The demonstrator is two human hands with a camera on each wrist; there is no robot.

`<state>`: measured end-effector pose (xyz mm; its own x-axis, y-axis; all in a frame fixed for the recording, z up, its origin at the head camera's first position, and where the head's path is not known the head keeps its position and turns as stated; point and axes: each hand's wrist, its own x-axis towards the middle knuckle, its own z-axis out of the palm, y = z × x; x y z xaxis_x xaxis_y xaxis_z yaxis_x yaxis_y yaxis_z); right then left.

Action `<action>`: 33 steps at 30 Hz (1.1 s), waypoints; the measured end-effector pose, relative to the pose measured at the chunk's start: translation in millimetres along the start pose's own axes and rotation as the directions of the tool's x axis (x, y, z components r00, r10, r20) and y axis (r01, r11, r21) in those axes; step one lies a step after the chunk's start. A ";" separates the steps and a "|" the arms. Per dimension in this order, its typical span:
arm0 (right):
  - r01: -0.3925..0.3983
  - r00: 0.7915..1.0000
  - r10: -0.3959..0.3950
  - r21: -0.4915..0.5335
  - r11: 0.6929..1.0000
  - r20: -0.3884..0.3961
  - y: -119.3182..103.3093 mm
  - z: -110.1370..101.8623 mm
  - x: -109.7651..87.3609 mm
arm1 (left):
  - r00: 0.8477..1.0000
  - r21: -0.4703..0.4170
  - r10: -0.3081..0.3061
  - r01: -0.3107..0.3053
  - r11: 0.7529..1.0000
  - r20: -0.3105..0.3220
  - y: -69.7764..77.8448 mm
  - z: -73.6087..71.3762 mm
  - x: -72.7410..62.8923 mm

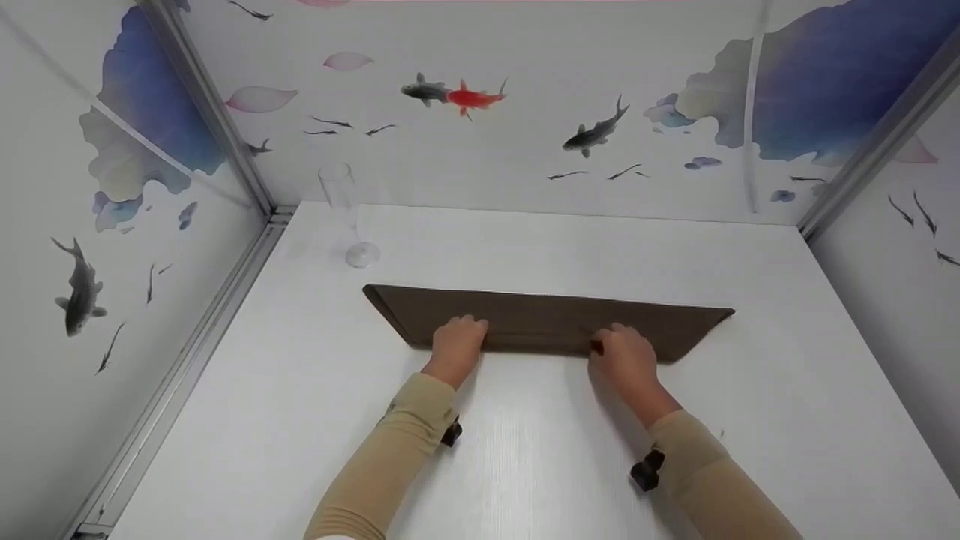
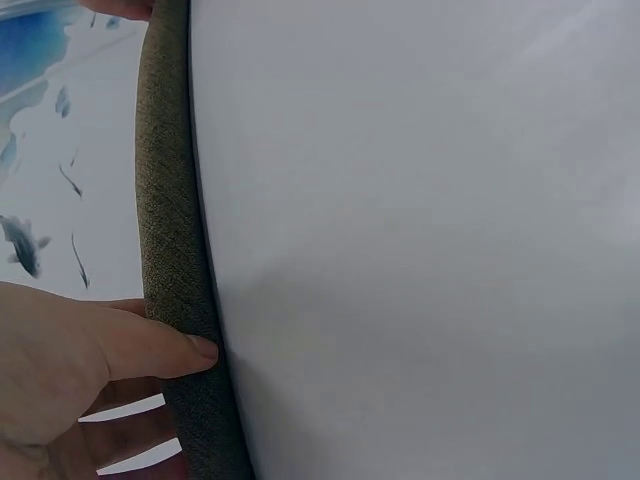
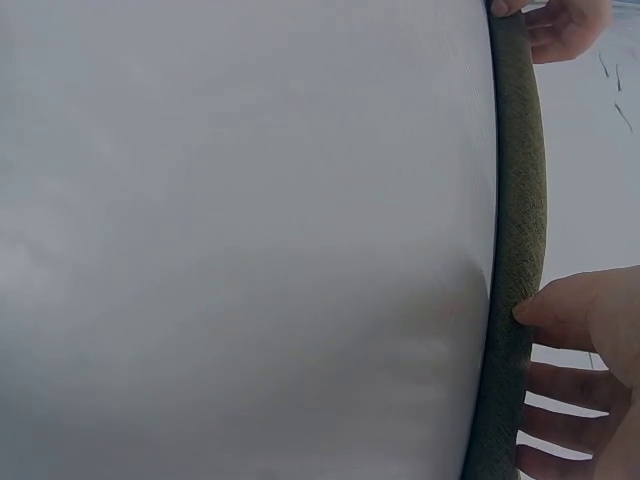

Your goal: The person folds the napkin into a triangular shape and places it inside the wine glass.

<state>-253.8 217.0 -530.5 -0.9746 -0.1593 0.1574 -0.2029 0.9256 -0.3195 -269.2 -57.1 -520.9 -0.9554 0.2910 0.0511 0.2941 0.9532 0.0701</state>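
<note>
A brown, cloth-textured mat (image 1: 540, 311) lies across the white table, its long sides running left to right. At the near edge, left of the middle, my left hand (image 1: 457, 346) grips it; my right hand (image 1: 628, 358) grips the same edge farther right. In the left wrist view the left thumb presses on the rounded strip of mat (image 2: 168, 200), fingers on its other side. The right wrist view has the right thumb (image 3: 535, 310) on the strip likewise, with the fingers partly hidden behind it. Between the hands the edge runs nearly straight.
A clear stemmed glass (image 1: 363, 255) stands at the back left of the white table (image 1: 517, 435), beyond the mat's left corner. Walls printed with fish and petals (image 1: 592, 139) enclose the back and both sides, with metal frame posts (image 1: 210, 105) at the corners.
</note>
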 end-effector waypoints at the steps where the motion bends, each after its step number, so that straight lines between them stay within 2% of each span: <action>1: 0.002 1.000 -0.002 -0.007 1.000 -0.003 0.3 -0.1 0.2 | 1.000 0.005 0.003 -0.003 1.000 0.002 -0.1 -0.4 -0.3; 10: 0.041 0.999 -0.041 -0.111 0.993 0.000 4.1 -3.3 -1.6 | 0.998 0.036 0.002 -0.004 0.999 0.055 1.9 -4.1 -5.5; 18: 0.009 0.999 -0.007 -0.088 0.996 0.033 5.8 -5.0 -3.5 | 0.998 0.052 0.027 -0.029 0.998 0.049 2.1 -6.1 -10.1; 29: -0.026 0.997 0.029 -0.044 0.999 0.073 13.3 -1.1 -2.0 | 1.000 -0.060 0.011 -0.009 0.998 0.022 -0.9 -3.6 -11.0; 33: -0.016 0.996 0.019 -0.040 0.999 0.082 15.0 -1.3 -0.2 | 1.000 -0.084 -0.002 0.003 0.996 0.011 -1.6 -2.9 -10.4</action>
<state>-256.5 231.4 -534.1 -0.9828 -0.1690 0.0740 -0.1832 0.9411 -0.2843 -259.6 -61.9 -518.7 -0.9562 0.2898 0.0399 0.2925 0.9439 0.1535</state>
